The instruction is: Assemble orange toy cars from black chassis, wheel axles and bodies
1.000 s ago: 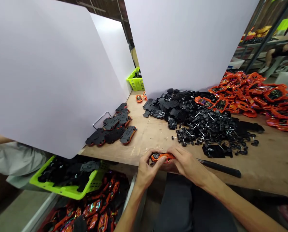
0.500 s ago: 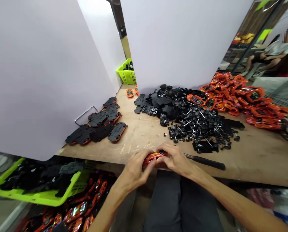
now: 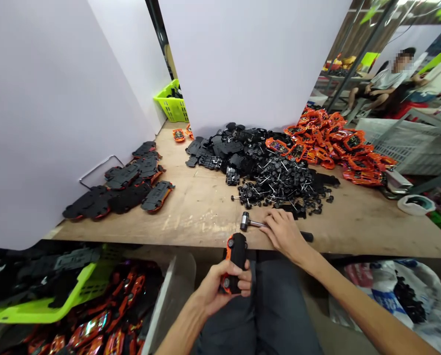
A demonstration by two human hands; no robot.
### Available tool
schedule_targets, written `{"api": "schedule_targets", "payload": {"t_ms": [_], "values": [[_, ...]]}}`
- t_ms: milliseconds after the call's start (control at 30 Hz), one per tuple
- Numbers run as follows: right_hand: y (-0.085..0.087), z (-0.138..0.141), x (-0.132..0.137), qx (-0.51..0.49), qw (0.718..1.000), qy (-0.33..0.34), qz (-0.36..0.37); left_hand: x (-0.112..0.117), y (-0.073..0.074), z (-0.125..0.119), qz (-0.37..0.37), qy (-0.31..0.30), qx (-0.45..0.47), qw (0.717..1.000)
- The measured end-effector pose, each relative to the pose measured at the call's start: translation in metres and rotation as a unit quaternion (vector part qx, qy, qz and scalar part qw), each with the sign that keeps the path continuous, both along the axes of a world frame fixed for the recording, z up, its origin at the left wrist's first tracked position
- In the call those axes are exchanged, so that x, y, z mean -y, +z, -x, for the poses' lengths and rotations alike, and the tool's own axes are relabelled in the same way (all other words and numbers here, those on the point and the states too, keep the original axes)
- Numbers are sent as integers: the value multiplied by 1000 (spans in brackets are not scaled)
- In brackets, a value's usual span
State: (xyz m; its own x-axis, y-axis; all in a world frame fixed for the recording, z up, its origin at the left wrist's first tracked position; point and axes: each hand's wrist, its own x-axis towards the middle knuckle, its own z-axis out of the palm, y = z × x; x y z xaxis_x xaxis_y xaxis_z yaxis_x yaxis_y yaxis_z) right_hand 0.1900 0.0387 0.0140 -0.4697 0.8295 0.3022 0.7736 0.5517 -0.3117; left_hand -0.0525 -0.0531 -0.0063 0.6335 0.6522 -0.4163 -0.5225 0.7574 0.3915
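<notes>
My left hand point(image 3: 223, 283) is closed around a toy car point(image 3: 238, 251) at the table's front edge, above my lap. The car is stood nearly on end, its black underside facing right and its orange body and wheels on the left. My right hand point(image 3: 285, 231) lies over a small mallet point(image 3: 255, 224) on the table, fingers curled on its shaft. The mallet's black head points left and its dark grip shows past my palm on the right. Just beyond is a heap of wheel axles point(image 3: 287, 180). Part of the mallet's handle is hidden under my hand.
Black car bases point(image 3: 220, 148) and orange car shells point(image 3: 327, 138) are heaped at the back. Cars lie underside up point(image 3: 157, 196) on the left. Below are a green basket point(image 3: 76, 296) and more orange shells point(image 3: 90, 328). White panels point(image 3: 238, 64) stand behind; people sit far right.
My right hand has left the car and moved right onto the mallet. My left hand has lowered and turned the car so its black base shows. The view has shifted right.
</notes>
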Motion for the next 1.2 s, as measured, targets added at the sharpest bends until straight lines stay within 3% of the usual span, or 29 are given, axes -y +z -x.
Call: {"api": "schedule_targets", "payload": {"t_ms": [100, 200, 333, 500, 600, 733, 867, 967, 1100, 1200], "values": [[-1, -9, 3, -23, 999, 15, 43, -7, -9, -20, 102, 30, 168, 980], [11, -13, 15, -109, 991, 24, 80, -11, -17, -29, 159, 44, 222, 961], [26, -8, 24, -83, 983, 134, 89, -14, -19, -28, 179, 59, 211, 959], [19, 3, 26, -184, 980, 69, 41, -16, -19, -23, 193, 47, 212, 957], [12, 3, 28, -133, 981, 108, 90, -16, -19, -22, 200, 44, 223, 953], [12, -5, 34, -178, 981, 37, 73, -17, -19, -20, 199, 43, 231, 951], [21, -7, 32, -123, 982, 93, 105, -18, -16, -18, 207, 39, 230, 950], [23, 4, 21, -184, 980, 25, 70, -19, -12, -18, 221, 43, 227, 948], [12, 14, 9, -154, 977, 93, 114, -19, -7, -18, 244, 46, 221, 943], [3, 4, 14, -175, 979, 39, 95, -20, -6, -17, 242, 46, 223, 943]]}}
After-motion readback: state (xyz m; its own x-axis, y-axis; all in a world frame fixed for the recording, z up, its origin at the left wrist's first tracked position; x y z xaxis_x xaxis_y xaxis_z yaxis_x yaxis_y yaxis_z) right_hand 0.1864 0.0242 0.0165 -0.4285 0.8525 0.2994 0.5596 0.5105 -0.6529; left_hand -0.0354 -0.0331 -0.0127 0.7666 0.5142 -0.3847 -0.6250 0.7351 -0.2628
